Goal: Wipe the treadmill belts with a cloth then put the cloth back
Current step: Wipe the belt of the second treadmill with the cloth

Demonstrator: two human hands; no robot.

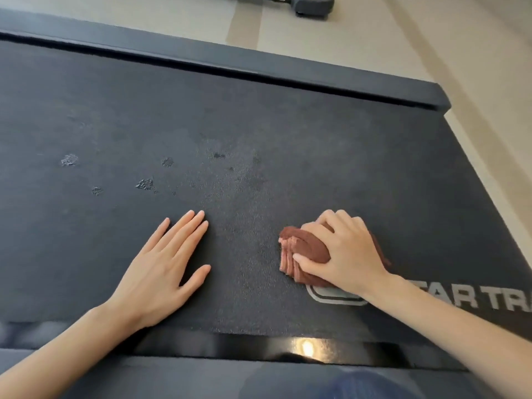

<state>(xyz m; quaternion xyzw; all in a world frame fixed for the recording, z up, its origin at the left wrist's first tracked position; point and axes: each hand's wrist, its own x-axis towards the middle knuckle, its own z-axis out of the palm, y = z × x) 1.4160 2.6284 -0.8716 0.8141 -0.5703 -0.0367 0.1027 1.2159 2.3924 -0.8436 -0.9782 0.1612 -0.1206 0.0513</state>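
Note:
A dark textured treadmill belt [259, 133] fills most of the head view, with several wet spots and smears on its left and middle part. My left hand [161, 266] lies flat on the belt near its front edge, fingers straight. My right hand [342, 249] grips a bunched brown cloth [302, 251] and holds it down on the belt, right of centre. The cloth's folded edges stick out to the left of my fingers. White lettering on the belt [483, 298] runs partly under my right wrist.
Dark side rails border the belt at the far side [259, 60] and at the near side [259, 348], the near one glossy with a light reflection. Pale flooring [374, 30] lies beyond, with the foot of another machine [313, 5] at the top.

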